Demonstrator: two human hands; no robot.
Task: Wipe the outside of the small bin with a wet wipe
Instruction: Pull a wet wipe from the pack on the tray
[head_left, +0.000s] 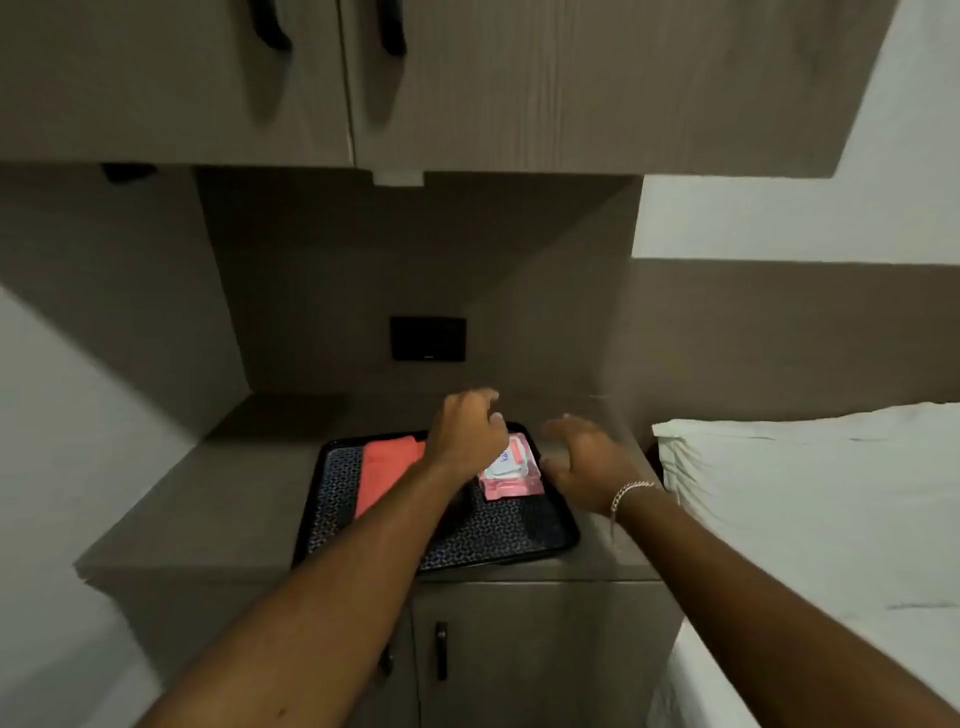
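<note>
A pink and white wet wipe pack (511, 473) lies on a black patterned tray (519, 540) on the counter. My left hand (467, 431) reaches over the pack's far end, fingers curled down onto it. My right hand (582, 457), with a bracelet at the wrist, hovers just right of the pack with its fingers spread and slightly blurred; it holds nothing. No small bin is in view.
A coral cloth (387, 467) lies folded on the tray's left half. The brown counter (208, 493) sits in a niche under overhead cabinets (467, 78), with a black wall plate (427, 338) behind. A white bed (805, 493) borders the right; cabinet doors (519, 649) are below.
</note>
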